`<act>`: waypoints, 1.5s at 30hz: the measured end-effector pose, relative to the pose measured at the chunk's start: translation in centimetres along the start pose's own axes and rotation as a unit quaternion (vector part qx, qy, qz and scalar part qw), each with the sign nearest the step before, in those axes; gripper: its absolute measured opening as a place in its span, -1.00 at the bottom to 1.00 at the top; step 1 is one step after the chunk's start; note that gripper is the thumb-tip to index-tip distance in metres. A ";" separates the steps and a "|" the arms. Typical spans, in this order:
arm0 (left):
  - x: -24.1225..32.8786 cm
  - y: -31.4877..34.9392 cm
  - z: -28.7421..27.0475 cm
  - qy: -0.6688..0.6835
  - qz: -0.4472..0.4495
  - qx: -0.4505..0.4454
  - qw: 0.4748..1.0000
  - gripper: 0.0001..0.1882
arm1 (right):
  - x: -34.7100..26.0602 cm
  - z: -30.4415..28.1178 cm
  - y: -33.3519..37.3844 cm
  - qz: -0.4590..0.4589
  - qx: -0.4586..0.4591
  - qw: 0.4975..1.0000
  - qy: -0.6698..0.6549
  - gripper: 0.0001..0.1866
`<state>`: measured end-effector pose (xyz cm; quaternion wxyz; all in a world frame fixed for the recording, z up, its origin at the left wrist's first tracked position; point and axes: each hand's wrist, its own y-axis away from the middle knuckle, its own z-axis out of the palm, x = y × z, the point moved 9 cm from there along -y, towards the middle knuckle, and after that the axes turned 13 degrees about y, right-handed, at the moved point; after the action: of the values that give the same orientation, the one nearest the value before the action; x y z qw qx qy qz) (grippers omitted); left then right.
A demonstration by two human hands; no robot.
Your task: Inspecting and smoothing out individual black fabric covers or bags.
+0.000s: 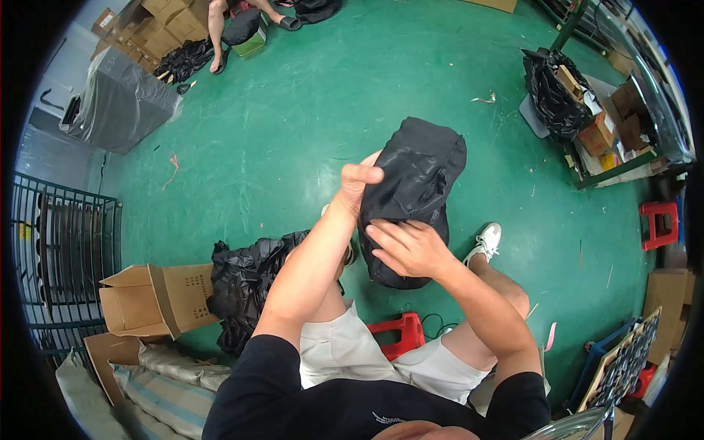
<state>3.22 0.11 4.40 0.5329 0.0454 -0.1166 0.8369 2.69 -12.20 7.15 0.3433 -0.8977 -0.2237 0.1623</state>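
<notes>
A black fabric bag (418, 165) is held up in front of my knees, its long side running from far to near. My left hand (359, 180) grips its left edge, the thumb lying over the front and the other fingers mostly hidden behind. Across the lower half of the bag, at a fold or opening, lies my right hand (409, 248). Its fingers are stretched to the left and slightly apart, touching the cloth; the thumb cannot be made out.
Black plastic (246, 286) and an open cardboard box (158, 301) lie at left, near a dark rack (66, 257). A red stool (400, 334) stands between my legs. Shelving (623, 165) is at right. Another person's legs (218, 33) show at the far left.
</notes>
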 end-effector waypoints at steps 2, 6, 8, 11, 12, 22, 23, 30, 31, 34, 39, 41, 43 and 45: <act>0.5 0.0 -0.5 -0.082 -0.006 0.013 0.996 -0.24 | 0.5 -1.9 0.8 -0.016 0.049 0.998 0.033 -0.62; 0.4 0.1 -1.5 -0.045 -0.023 0.120 0.991 -0.21 | 6.3 -7.7 2.3 0.106 0.205 0.973 0.018 -0.72; 0.0 0.4 -1.8 -0.012 -0.023 0.132 0.991 -0.26 | 12.2 -8.1 5.6 0.342 0.224 0.912 -0.025 -0.61; -2.4 0.6 -2.6 0.110 -0.112 0.078 0.985 -0.20 | 19.2 -6.0 9.4 0.505 0.154 0.834 -0.160 -0.51; -3.2 0.6 -2.2 0.131 -0.122 0.065 0.982 -0.20 | 19.7 -5.8 9.7 0.501 0.157 0.835 -0.165 -0.51; -6.5 0.3 -2.1 0.172 -0.138 0.064 0.973 -0.31 | 15.7 1.6 10.8 0.548 0.034 0.547 -0.631 -0.32; -6.5 0.1 -1.9 0.173 -0.132 0.059 0.974 -0.31 | 15.5 2.2 10.9 0.574 0.018 0.535 -0.620 -0.31; -5.0 -0.4 0.1 0.187 -0.120 0.030 0.975 -0.27 | 15.6 5.9 13.4 0.557 -0.045 0.462 -0.688 -0.23; -4.6 -0.3 -0.2 0.188 -0.120 0.031 0.974 -0.27 | 15.7 5.7 13.7 0.558 -0.045 0.462 -0.688 -0.23; -3.3 -0.1 -0.8 0.181 -0.096 0.032 0.978 -0.26 | 15.5 4.0 12.8 0.556 0.010 0.394 -0.732 -0.26; -3.3 -0.6 -3.1 0.071 -0.090 0.075 0.991 -0.35 | 15.6 -0.7 11.4 0.316 0.016 0.515 -0.797 -0.20; -3.2 0.6 -5.0 -0.149 -0.104 0.213 0.960 -0.42 | 16.2 -1.3 11.6 0.329 0.026 0.518 -0.789 -0.25; -6.4 0.3 -3.9 -0.039 -0.230 0.137 0.963 -0.47 | 18.3 -2.0 13.3 0.387 0.144 0.474 -0.777 -0.33; -6.5 0.8 -3.4 -0.044 -0.237 0.167 0.956 -0.49 | 18.6 -2.9 12.6 0.398 0.166 0.462 -0.775 -0.44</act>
<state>5.44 -5.07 -0.28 0.6954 0.1970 0.0158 0.6909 23.36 -12.64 -2.01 0.0698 -0.3215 0.0147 0.9442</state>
